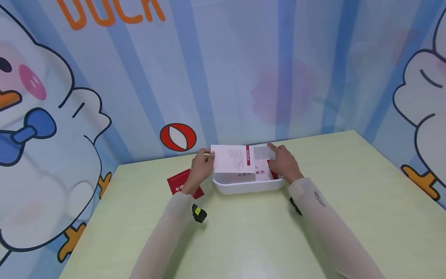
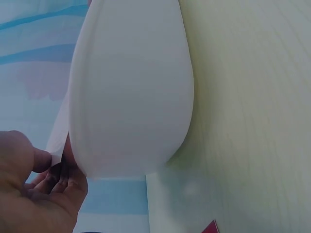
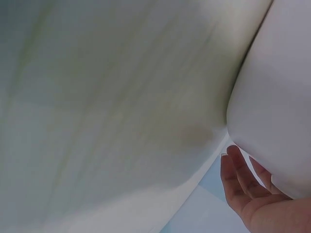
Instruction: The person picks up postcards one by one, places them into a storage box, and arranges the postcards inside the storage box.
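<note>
My left hand pinches the left edge of a white printed card with a red strip, holding it above a white plastic bin. In the left wrist view, thumb and fingers meet on the card's edge beside the bin's end wall. At the bin's right end, my right hand grips the rim. Its fingers lie along the outside in the right wrist view, while the thumb is over the inner side. Inside the bin lies a white and red printed card, partly covered by the raised one.
A red card with white print lies on the pale yellow table, left of the bin and partly under my left forearm. Behind the table's back edge hangs a blue striped cloth with cartoon ducks.
</note>
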Action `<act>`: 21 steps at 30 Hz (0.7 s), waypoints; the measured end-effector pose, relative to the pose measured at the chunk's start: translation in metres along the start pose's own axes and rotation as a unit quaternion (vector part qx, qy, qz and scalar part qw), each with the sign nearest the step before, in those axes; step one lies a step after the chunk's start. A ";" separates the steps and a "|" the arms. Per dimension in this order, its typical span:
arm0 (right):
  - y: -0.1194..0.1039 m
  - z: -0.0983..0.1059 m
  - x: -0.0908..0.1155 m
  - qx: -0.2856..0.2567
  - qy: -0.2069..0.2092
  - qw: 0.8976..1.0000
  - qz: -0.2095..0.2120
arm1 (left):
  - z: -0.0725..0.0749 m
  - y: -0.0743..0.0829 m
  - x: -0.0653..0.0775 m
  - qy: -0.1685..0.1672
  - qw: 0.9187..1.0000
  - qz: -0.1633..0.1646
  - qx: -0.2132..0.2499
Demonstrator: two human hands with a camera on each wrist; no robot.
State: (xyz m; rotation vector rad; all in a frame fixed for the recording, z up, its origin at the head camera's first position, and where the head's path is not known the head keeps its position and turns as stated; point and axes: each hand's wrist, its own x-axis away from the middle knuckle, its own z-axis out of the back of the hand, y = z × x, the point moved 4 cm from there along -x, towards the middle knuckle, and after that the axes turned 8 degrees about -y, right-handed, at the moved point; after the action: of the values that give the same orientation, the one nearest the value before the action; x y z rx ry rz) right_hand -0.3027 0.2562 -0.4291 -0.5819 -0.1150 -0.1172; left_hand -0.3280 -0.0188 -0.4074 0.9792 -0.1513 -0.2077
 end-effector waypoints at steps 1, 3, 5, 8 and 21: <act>0.001 0.000 0.000 0.002 0.001 1.000 0.001 | -0.001 0.001 0.000 0.001 1.000 -0.008 -0.003; 0.001 0.000 0.001 0.004 0.005 1.000 0.006 | -0.002 0.003 0.000 0.005 1.000 -0.023 -0.010; 0.001 -0.001 0.001 0.006 0.005 1.000 0.009 | -0.003 0.005 0.000 0.011 0.999 -0.034 -0.017; 0.002 -0.001 0.001 0.004 0.004 1.000 0.008 | -0.005 0.006 -0.001 0.009 0.999 -0.036 -0.022; 0.002 0.000 -0.003 -0.003 0.008 1.000 -0.005 | -0.022 0.014 -0.006 -0.003 0.999 -0.025 -0.026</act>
State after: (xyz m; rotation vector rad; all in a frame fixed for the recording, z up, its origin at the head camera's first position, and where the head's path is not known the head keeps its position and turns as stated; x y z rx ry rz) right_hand -0.3054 0.2578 -0.4310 -0.5866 -0.1028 -0.1327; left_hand -0.3278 0.0077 -0.4080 0.9306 -0.1265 -0.2595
